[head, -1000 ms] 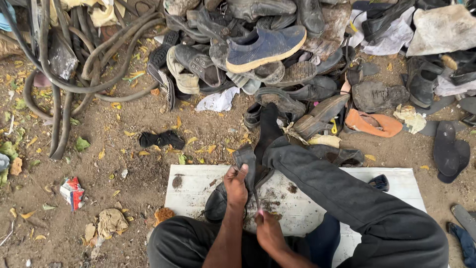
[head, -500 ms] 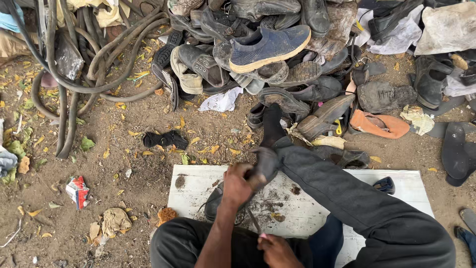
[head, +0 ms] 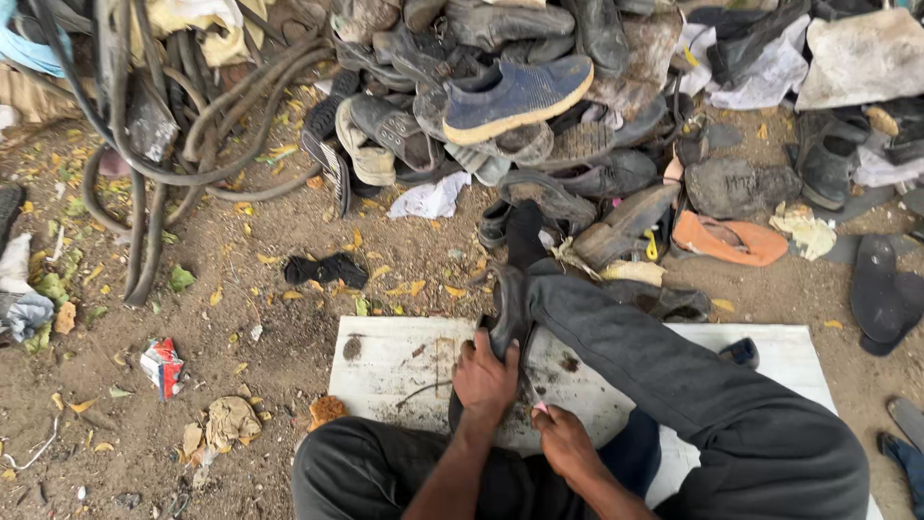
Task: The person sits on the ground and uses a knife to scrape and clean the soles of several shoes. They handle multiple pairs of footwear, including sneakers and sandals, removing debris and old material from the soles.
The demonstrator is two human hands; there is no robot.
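I sit on a white board on dirt ground, one leg stretched forward. My left hand grips a dark worn shoe that stands on the board with its toe pointing away from me. Just below and right of it, my right hand is closed around a small tool with a pale tip, held against the lower part of the shoe. Most of the shoe's heel end is hidden under my hands.
A big heap of old shoes and sandals fills the far side, with a blue sneaker on top and an orange sandal at right. Rubber hoses lie at the left. A black rag and litter lie on the dirt.
My left hand has slid down the shoe toward me. My right hand dropped out of sight briefly, then came back up to the shoe's near end.
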